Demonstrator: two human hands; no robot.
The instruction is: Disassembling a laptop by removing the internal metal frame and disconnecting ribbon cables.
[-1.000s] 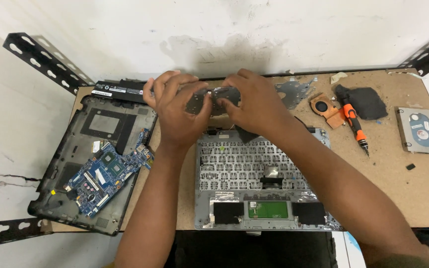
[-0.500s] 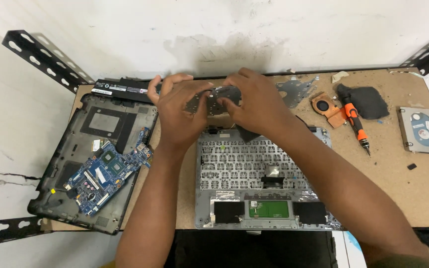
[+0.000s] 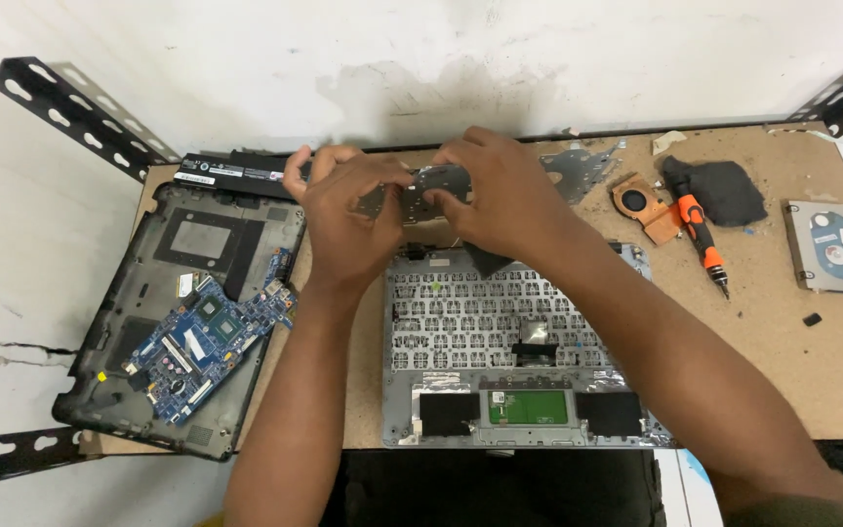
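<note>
Both grips, left hand and right hand, pinch a metal bracket above the keyboard frame.

Metal part mostly covered by both hands' grip; keyboard frame top edge behind right hand.

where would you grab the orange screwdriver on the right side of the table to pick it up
Grip the orange screwdriver across its thick orange-and-black handle, coming from above. It lies flat on the table, angled with the metal tip toward the near right, so the handle is the widest part. Its far end lies against the black cloth, so close in from the two long sides.
</note>
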